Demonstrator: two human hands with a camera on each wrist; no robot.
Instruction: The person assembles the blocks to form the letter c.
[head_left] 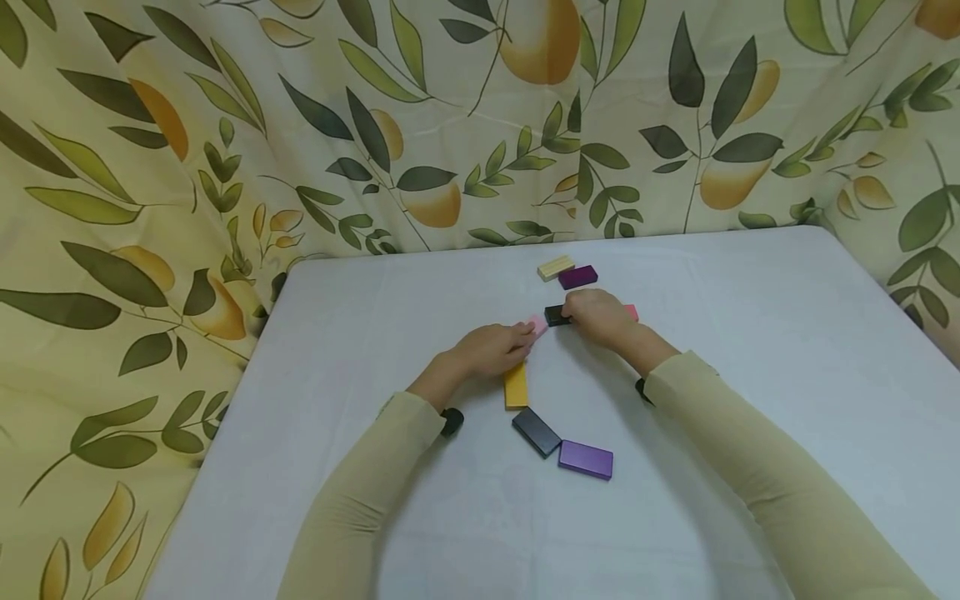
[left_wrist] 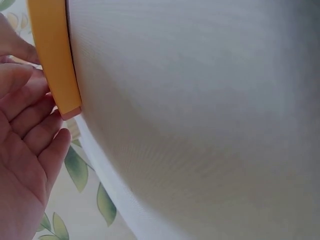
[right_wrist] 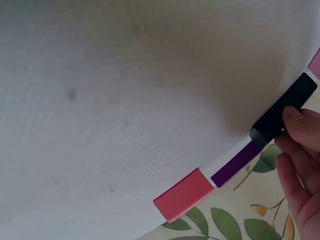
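Observation:
In the head view my left hand (head_left: pixel 491 348) has its fingertips on a light pink block (head_left: pixel 538 324), apparently pinching it; the left wrist view hides that contact behind a yellow block (left_wrist: pixel 55 55). That yellow block (head_left: pixel 516 386) lies just below the hand. My right hand (head_left: pixel 600 315) pinches a black block (head_left: pixel 556 316), the thumb (right_wrist: pixel 295 120) against its face in the right wrist view. The black block's left end is close to the pink one. A red-pink block (head_left: pixel 632 312) lies partly hidden beyond the right hand.
A cream block (head_left: pixel 556 267) and a dark purple block (head_left: pixel 578 277) lie behind the hands. Nearer, a dark grey block (head_left: pixel 537 432) and a purple block (head_left: pixel 586 459) continue a curve from the yellow one. All are on the white-covered table (head_left: pixel 750 333), with a leaf-patterned curtain (head_left: pixel 450 125) behind.

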